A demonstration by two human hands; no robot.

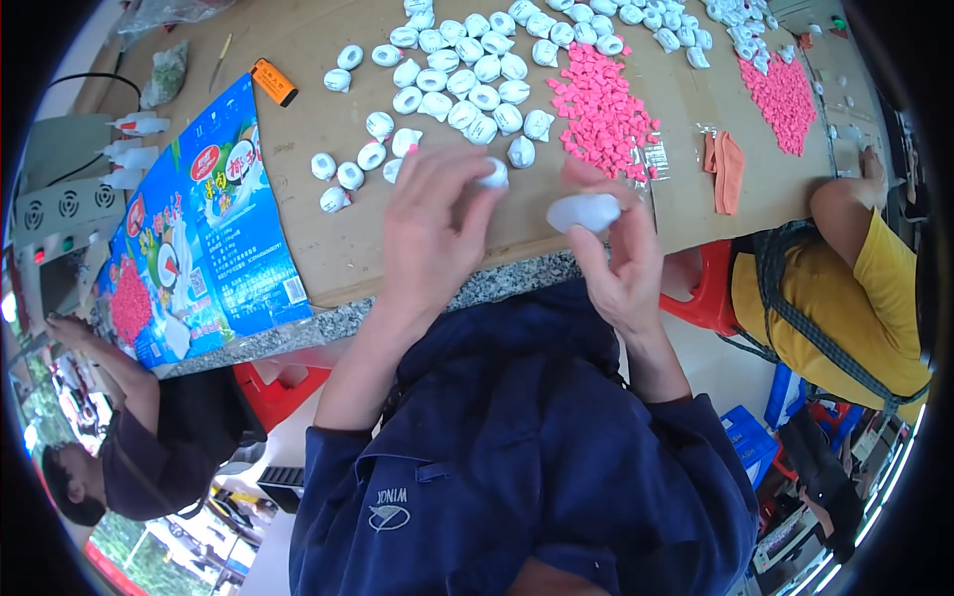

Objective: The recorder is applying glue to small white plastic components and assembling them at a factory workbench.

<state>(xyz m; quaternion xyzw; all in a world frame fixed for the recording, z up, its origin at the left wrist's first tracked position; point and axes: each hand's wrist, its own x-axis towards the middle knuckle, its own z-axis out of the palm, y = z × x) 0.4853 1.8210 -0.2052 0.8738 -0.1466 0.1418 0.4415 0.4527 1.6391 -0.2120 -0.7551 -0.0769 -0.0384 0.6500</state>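
My left hand (432, 223) is above the near part of the table, fingers curled. At its fingertips sits a small round white piece (495, 174), apparently pinched between thumb and forefinger. To the right, my right hand (624, 248) grips a smooth, white, rounded piece (581, 212) between thumb and fingers, close to the table's front edge. Beyond my hands, many white round pieces with ring-like tops (462, 84) are scattered over the cardboard-covered table (343, 238). A pile of small pink pieces (601, 109) lies just past my right hand.
A blue printed sheet (219, 228) covers the table's left side, with an orange box cutter (273, 82) at its top corner. Orange finger-shaped pieces (728, 169) and another pink pile (780, 104) are to the right. People sit left and right, the right one in yellow (845, 308).
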